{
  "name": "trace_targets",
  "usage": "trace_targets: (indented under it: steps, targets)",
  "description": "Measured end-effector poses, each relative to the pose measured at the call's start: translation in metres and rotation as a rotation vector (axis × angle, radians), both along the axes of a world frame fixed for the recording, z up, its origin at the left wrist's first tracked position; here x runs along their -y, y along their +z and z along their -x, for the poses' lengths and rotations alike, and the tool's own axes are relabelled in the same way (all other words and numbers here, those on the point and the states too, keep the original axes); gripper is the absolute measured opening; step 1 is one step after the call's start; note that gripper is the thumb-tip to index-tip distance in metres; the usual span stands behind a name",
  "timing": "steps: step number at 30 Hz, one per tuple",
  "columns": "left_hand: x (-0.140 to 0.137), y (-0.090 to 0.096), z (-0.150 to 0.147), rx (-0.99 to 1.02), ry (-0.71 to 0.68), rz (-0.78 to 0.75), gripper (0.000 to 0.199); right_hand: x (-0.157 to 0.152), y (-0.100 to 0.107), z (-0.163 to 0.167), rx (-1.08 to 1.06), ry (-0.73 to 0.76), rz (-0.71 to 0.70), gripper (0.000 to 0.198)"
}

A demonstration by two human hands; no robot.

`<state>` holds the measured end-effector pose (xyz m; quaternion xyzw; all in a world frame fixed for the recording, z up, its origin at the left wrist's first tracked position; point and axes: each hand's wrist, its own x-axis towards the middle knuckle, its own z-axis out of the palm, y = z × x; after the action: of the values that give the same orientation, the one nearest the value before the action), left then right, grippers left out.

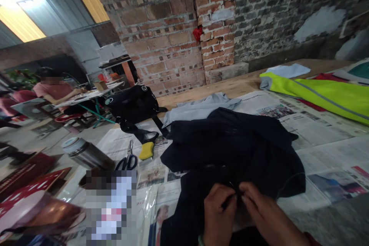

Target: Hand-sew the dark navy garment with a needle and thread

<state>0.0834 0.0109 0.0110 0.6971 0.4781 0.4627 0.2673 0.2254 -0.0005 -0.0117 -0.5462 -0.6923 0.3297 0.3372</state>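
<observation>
A dark navy garment (230,142) lies rumpled across the newspaper-covered table, its near part reaching down in front of me. My left hand (219,211) is closed, thumb and fingers pinching a bit of the dark cloth. Right beside it, my right hand (263,213) also pinches at the cloth, its fingertips almost meeting the left ones. A thin bright glint shows just above the fingertips; what makes it is too small to tell. Pale grey cloth (198,109) sticks out from behind the garment.
Left of the garment are a yellow sponge-like piece (146,150), scissors (128,159), a steel flask (88,153) and a black bag (134,103). A neon yellow garment (323,94) lies at the right. Farther off, a person (56,90) sits at another table. A brick wall (167,27) stands behind.
</observation>
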Motion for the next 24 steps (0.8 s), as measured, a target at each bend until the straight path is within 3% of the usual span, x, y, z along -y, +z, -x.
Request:
trace_targets:
  steps: [4,10,16,24]
  targets:
    - [-0.001,-0.003,0.001,-0.012,0.019,0.003,0.026,0.003,0.008,-0.018,0.059,0.012,-0.026,0.02]
    - [0.001,-0.007,0.0,-0.036,0.009,-0.016,0.024,-0.022,0.035,-0.039,0.248,0.01,-0.251,0.02]
    - [0.003,-0.006,0.0,-0.086,0.021,-0.009,0.023,-0.05,0.055,-0.023,0.218,0.304,-0.068,0.02]
    - [0.003,-0.007,-0.002,-0.142,0.004,0.0,0.025,-0.052,0.052,-0.02,0.217,0.31,0.062,0.015]
